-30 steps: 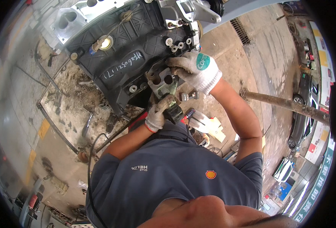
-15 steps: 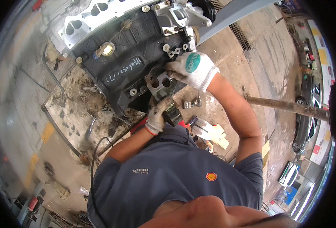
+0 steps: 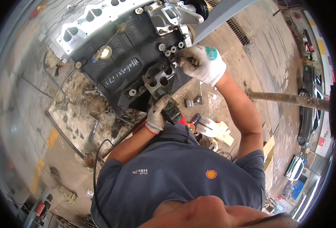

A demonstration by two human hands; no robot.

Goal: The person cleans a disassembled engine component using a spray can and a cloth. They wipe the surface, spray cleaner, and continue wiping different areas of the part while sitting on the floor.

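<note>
A dark engine block [image 3: 126,49] with a bright metal top face lies in front of me. Against its near side sits a metal mounting bracket [image 3: 157,74] with large holes, joined to a black block-shaped engine mount [image 3: 172,113]. My left hand [image 3: 158,114], in a soiled white glove, is closed around the mount from the left. At the bracket's right end is my gloved right hand [image 3: 204,65], its darkened fingers curled together. Whatever those fingers hold, if anything, is hidden. Several round bolt bosses [image 3: 170,50] on the block lie just left of the right hand.
A grey steel beam [image 3: 223,17] runs past the block's right end. Below my right hand a small metal part [image 3: 194,102] rests on the floor. A dirty tray [image 3: 77,125] with tools lies at the left. A brown pole [image 3: 289,100] reaches in from the right.
My right hand has shifted a little right and turned, with its fingers curling in at the bracket's end. My left hand keeps its grip on the mount.
</note>
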